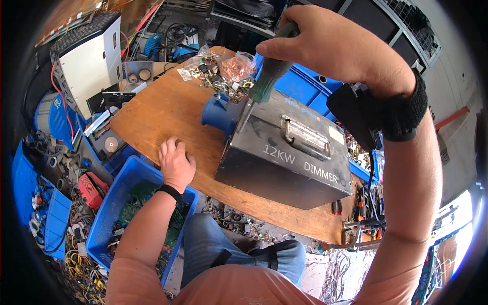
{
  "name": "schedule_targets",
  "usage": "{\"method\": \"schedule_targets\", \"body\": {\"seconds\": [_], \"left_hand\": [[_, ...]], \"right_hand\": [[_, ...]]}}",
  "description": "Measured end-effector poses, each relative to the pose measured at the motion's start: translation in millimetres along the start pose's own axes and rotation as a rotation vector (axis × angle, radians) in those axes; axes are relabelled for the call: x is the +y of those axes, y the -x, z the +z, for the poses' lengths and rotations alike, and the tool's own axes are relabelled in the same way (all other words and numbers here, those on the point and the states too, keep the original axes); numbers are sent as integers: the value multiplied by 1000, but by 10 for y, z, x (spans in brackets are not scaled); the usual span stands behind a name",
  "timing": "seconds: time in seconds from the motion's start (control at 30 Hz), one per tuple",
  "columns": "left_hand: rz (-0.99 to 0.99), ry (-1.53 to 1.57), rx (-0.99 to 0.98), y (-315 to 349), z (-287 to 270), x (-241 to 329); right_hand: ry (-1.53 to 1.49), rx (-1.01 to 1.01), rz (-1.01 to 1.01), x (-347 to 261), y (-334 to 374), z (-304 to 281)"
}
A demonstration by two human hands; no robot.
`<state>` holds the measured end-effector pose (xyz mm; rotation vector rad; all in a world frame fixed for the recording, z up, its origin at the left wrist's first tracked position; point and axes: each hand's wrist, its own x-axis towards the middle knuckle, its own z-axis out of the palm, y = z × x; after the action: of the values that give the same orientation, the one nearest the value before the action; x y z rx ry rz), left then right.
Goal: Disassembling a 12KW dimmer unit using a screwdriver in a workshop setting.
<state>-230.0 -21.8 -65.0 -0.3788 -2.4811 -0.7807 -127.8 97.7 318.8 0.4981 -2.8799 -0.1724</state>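
My right hand (320, 40) is raised at the top and grips a thick green-handled screwdriver (265, 81). It stands nearly upright over the left edge of a black metal box (284, 162); its tip is too hard to make out. The box lies on the wooden table (152, 117), with a metal carrying handle (305, 137) on top and white lettering on its near side. A blue round socket (219, 116) sticks out from its left end. My left hand (176, 161) rests on the table's near edge, fingers spread, left of the box, holding nothing.
A blue basket (94, 231) with green scraps stands at the table's near left. Cable bits and a clear bag of copper wire (236, 68) lie at the far edge. Blue bins (300, 89) sit behind the box. Hand tools (363, 213) lie at the right; scrap litters the floor.
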Motion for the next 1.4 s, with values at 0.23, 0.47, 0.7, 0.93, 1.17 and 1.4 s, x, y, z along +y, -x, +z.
{"method": "schedule_targets", "body": {"seconds": [0.23,0.47,0.7,0.93,1.17,1.4], "left_hand": [[15,15,18,-8,34,18],[48,-24,50,-5,64,-32],[59,-23,52,1,34,0],[65,-22,13,7,56,39],[66,-42,20,-1,59,-23],[68,-54,46,-3,94,-45]], "right_hand": [[-114,-345,277,-122,-146,-192],[17,58,213,-41,-185,135],[-189,-20,96,165,-71,54],[-46,-44,483,-35,-116,64],[-390,10,-139,314,11,133],[-148,168,-54,215,37,196]]}}
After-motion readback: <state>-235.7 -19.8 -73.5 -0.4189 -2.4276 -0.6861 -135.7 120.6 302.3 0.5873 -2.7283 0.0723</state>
